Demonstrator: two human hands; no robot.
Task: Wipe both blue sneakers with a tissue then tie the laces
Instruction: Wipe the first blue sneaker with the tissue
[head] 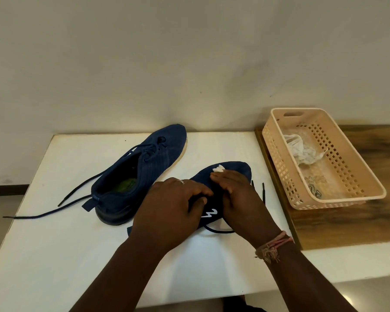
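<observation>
Two blue sneakers lie on the white table (pixel 54 244). The far sneaker (pixel 142 170) lies at the left with its dark laces (pixel 61 204) loose and trailing left. The near sneaker (pixel 232 172) is under both hands, its toe pointing to the far right. My left hand (pixel 171 206) grips its middle, fingers curled over the top. My right hand (pixel 239 194) presses a small white tissue (pixel 218 169) against the toe area, with the tissue poking out beyond the fingertips. The near sneaker's laces (pixel 218 230) lie loose by my right wrist.
A beige perforated plastic basket (pixel 338 194) stands at the right on a wooden board (pixel 347 226), holding crumpled used tissue (pixel 302 152) and small scraps. The wall rises right behind the table. Table edges run along the left and front.
</observation>
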